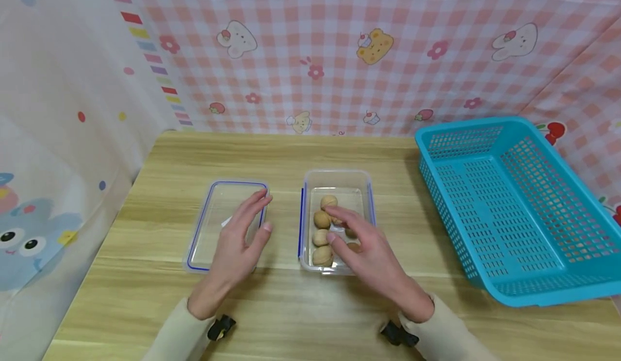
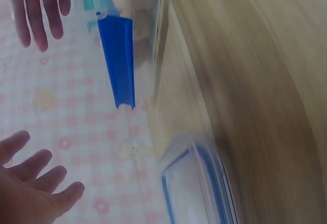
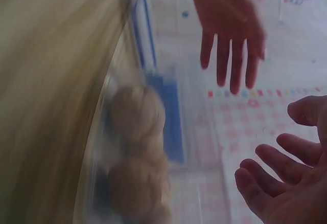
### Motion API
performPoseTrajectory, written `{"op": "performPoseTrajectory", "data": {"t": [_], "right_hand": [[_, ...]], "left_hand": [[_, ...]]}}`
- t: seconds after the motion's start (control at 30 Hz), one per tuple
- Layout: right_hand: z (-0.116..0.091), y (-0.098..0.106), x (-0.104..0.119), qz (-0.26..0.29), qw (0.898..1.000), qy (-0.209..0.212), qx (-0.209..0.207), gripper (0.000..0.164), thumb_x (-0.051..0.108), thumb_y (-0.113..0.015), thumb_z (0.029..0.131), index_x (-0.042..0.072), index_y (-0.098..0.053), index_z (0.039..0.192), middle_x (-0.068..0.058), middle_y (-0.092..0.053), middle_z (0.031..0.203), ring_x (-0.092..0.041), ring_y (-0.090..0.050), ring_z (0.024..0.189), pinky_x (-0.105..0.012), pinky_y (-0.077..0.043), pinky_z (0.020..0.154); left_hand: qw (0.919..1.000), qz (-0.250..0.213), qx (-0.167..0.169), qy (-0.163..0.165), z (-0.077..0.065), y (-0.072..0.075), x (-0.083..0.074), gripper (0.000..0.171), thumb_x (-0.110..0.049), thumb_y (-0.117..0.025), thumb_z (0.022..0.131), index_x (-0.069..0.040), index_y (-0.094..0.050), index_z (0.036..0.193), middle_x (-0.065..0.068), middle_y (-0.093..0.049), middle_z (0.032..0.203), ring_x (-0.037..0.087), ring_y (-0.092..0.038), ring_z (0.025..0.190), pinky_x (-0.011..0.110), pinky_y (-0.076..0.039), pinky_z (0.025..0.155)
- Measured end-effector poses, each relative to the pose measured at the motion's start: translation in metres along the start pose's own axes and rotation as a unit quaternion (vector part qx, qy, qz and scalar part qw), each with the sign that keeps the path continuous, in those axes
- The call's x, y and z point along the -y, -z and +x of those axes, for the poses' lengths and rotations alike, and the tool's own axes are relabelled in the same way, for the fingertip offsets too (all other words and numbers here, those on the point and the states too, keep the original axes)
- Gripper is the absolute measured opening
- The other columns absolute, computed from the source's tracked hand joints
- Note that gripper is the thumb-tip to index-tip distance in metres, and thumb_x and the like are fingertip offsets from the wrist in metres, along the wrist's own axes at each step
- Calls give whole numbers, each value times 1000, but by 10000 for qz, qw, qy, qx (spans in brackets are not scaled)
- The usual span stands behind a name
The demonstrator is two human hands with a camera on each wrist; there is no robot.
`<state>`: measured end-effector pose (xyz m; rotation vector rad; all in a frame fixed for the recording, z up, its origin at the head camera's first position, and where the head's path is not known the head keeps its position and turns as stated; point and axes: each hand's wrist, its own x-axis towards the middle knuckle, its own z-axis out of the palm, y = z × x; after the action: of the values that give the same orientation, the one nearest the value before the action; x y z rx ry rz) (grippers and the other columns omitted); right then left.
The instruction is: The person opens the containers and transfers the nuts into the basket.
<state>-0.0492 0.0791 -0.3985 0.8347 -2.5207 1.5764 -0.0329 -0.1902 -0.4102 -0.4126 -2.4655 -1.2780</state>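
Note:
A clear plastic food container (image 1: pixel 338 179) with blue side clips stands on the table, holding several walnuts (image 1: pixel 322 256), mostly along its left side. My right hand (image 1: pixel 371 250) hovers above the container's right half with loosely spread fingers, hiding part of the walnuts. To the left lies the clear lid (image 1: pixel 206 245) with a blue seal line. Above the lid's right side is my left hand (image 1: pixel 235 253), its fingers extended. Both wrist views show spread fingers with nothing between them; walnuts (image 3: pixel 137 114) look blurred in the right wrist view.
A large turquoise plastic basket (image 1: pixel 516 283) with perforated walls sits on the right of the wooden table (image 1: pixel 291 312). A pink checked cloth (image 1: pixel 271 43) hangs behind the table's back edge. A white patterned cloth (image 1: pixel 53 134) hangs on the left.

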Motion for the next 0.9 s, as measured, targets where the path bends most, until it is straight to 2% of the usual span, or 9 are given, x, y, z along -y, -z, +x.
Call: {"op": "performPoseTrajectory", "data": {"t": [0.1, 0.2, 0.3, 0.47, 0.67, 0.9], "right_hand": [[0, 9, -8, -276, 9996, 4, 12, 46, 11, -70, 100, 8, -59, 144, -10, -60, 146, -29, -62, 126, -54, -53, 102], [2, 16, -17, -605, 9980, 161, -35, 45, 11, -72, 98, 5, -61, 141, -13, -63, 143, -32, -60, 130, -52, -49, 108], [6, 23, -25, -895, 9954, 341, -43, 45, 12, -75, 96, 2, -63, 138, -15, -65, 139, -34, -61, 129, -52, -50, 108], [12, 30, -37, -1352, 9880, 746, 50, 47, 15, -78, 93, 0, -64, 135, -18, -66, 137, -37, -62, 128, -54, -50, 107], [20, 37, -47, -1655, 9799, 978, 532, 47, 21, -80, 93, 3, -67, 134, -16, -65, 138, -35, -60, 129, -54, -49, 109], [34, 39, -51, -1989, 9684, 812, 1269, 47, 27, -79, 94, 4, -68, 134, -12, -66, 138, -29, -61, 129, -51, -50, 108]], "left_hand": [[9992, 59, 340, 211, 2, -7, -4, 52, -24, -58, 103, -5, -52, 151, 11, -41, 163, 30, -35, 151, 57, -31, 121], [9972, 142, 644, 359, 5, -14, -6, 57, -31, -54, 105, -6, -46, 155, 10, -35, 166, 31, -28, 154, 58, -26, 123], [9941, 280, 957, 427, 7, -21, -6, 62, -38, -50, 107, -6, -39, 159, 11, -26, 170, 32, -21, 156, 60, -22, 124], [9844, 645, 1581, 432, 11, -32, -5, 73, -51, -41, 108, -6, -27, 164, 13, -11, 173, 38, -12, 157, 62, -17, 124], [9744, 897, 1998, 516, 16, -41, -3, 79, -59, -39, 107, -10, -22, 166, 13, -5, 173, 43, -11, 157, 66, -16, 123], [9689, 922, 2240, 495, 21, -50, 3, 81, -58, -43, 106, -10, -20, 166, 19, -7, 172, 42, -12, 157, 62, -19, 123]]}}
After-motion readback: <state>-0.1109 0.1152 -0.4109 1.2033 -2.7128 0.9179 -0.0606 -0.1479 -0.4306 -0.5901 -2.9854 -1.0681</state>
